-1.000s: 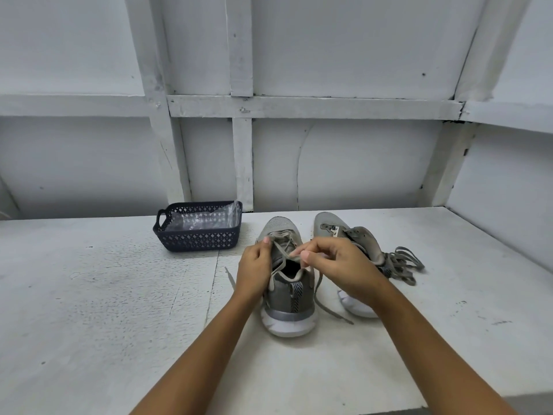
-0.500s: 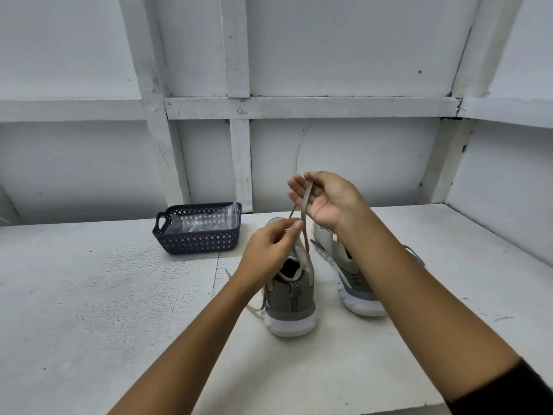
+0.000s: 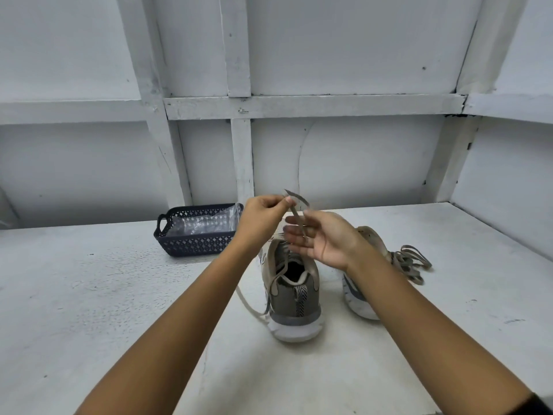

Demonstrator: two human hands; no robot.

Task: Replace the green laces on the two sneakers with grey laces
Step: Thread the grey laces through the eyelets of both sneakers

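Lace tip (image 3: 291, 194) now in left hand (image 3: 263, 217)

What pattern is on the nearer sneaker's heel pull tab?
The heel pull tab has a black-and-white herringbone pattern; the head view shows it best.

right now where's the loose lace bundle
In the head view, the lace bundle lies on the table at the far right, right beside the right sneaker, well away from the basket on the left.
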